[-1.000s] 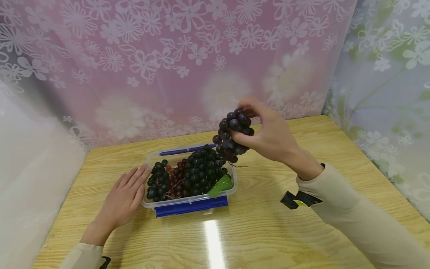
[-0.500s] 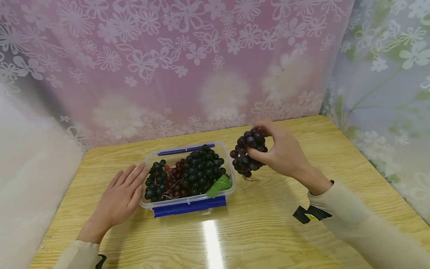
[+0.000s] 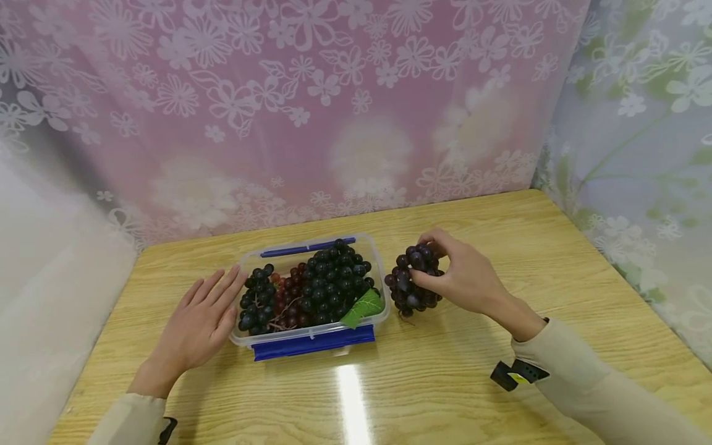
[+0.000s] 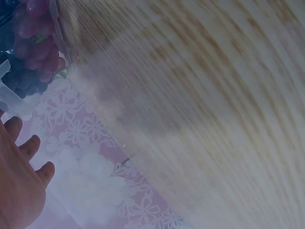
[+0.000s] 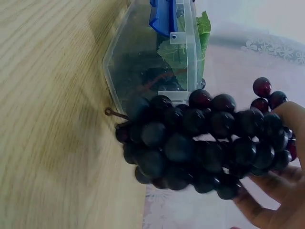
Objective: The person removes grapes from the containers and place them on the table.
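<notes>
From my distant seat, I see nearest to me two pale sleeves: the left sleeve [image 3: 129, 420] and the right sleeve [image 3: 601, 386]. At the right cuff there is a black strap [image 3: 520, 374] with a small yellow mark. Between the arms, a white streak of light [image 3: 353, 402] shines on the wood-grained worktop [image 3: 439, 389].

A little farther, my left hand [image 3: 194, 334] lies at the left end of a clear plastic box [image 3: 379, 266]. The fingers of this grip are straight, and in the head view their tips overlap the rim; I cannot tell how firmly they touch.

My right hand [image 3: 467, 281] has its grip clamped on a dark purple grape bunch [image 3: 414, 296], with the thumb on the near side. This bunch is just beside the right end of the box, its thin stem pointing down; I cannot tell if it touches the worktop.

The box has a near blue clip [image 3: 314, 343]. Inside, from left to right, are a blue-black bunch [image 3: 258, 303], a red bunch [image 3: 293, 287] and a large black bunch [image 3: 334, 278], with a green leaf [image 3: 364, 308] at the near right corner. Beyond is the far blue clip [image 3: 308, 247], then a pink flowered cloth [image 3: 300, 123].
</notes>
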`<action>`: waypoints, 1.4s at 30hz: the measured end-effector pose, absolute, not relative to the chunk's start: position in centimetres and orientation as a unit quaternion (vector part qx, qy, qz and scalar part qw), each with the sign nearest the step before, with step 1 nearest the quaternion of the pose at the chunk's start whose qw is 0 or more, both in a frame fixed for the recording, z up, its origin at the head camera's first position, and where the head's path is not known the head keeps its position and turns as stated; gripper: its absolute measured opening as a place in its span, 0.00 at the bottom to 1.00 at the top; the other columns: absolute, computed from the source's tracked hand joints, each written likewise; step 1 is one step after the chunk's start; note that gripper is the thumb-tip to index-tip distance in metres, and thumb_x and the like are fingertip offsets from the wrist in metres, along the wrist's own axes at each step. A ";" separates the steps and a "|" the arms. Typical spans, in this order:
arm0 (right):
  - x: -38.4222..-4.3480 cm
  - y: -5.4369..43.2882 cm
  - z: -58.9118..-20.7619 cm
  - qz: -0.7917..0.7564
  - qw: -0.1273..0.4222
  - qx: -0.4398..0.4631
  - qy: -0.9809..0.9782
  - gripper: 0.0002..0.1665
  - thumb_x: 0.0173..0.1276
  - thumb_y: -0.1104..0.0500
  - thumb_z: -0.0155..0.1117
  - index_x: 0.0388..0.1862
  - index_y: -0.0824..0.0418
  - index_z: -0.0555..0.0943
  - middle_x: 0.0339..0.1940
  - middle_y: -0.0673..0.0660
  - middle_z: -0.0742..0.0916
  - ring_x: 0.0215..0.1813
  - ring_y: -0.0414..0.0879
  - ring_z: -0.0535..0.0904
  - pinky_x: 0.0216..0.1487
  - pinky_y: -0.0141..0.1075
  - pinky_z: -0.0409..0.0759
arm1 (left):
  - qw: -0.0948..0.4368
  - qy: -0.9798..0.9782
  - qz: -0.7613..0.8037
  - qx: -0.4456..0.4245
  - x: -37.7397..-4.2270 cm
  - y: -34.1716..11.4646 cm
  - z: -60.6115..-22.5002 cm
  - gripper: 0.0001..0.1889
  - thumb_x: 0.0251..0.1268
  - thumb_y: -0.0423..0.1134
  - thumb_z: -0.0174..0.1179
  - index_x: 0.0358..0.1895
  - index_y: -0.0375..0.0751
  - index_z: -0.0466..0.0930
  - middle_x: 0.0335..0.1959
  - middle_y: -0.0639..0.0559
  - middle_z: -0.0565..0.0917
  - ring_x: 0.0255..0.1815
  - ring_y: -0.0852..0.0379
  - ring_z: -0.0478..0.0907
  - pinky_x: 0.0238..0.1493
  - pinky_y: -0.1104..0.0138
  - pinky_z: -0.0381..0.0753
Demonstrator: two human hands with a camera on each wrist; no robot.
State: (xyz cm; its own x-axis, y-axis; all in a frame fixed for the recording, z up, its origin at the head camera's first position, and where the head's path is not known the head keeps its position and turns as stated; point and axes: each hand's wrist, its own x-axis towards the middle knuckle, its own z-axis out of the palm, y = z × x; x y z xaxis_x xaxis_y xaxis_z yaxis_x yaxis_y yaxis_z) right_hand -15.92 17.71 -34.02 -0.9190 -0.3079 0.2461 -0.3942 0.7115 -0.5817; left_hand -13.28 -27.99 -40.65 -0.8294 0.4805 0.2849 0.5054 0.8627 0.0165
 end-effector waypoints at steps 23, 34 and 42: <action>-22.1 17.9 -36.4 0.266 -0.076 0.126 -0.953 0.40 0.65 0.35 0.57 0.66 0.59 0.68 0.59 0.65 0.78 0.51 0.58 0.78 0.43 0.55 0.77 | 0.132 -0.955 -0.060 -0.257 -13.1 -27.8 -40.9 0.28 0.76 0.44 0.43 0.76 0.47 0.52 0.76 0.48 0.54 0.71 0.42 0.56 0.71 0.50 0.47; -24.2 17.0 -37.8 0.216 -0.096 0.121 -0.964 0.42 0.66 0.36 0.56 0.70 0.61 0.67 0.62 0.65 0.77 0.52 0.60 0.78 0.43 0.55 0.78 | 0.134 -0.957 -0.060 -0.252 -13.1 -27.9 -41.0 0.29 0.76 0.44 0.42 0.77 0.51 0.49 0.76 0.49 0.54 0.72 0.43 0.55 0.71 0.52 0.46; -25.1 15.8 -38.8 0.209 -0.124 0.123 -0.962 0.29 0.66 0.36 0.55 0.55 0.55 0.78 0.45 0.56 0.83 0.35 0.49 0.78 0.31 0.44 0.75 | 0.129 -0.957 -0.063 -0.253 -13.1 -27.9 -41.0 0.30 0.75 0.42 0.44 0.77 0.49 0.49 0.76 0.49 0.53 0.72 0.42 0.55 0.71 0.51 0.45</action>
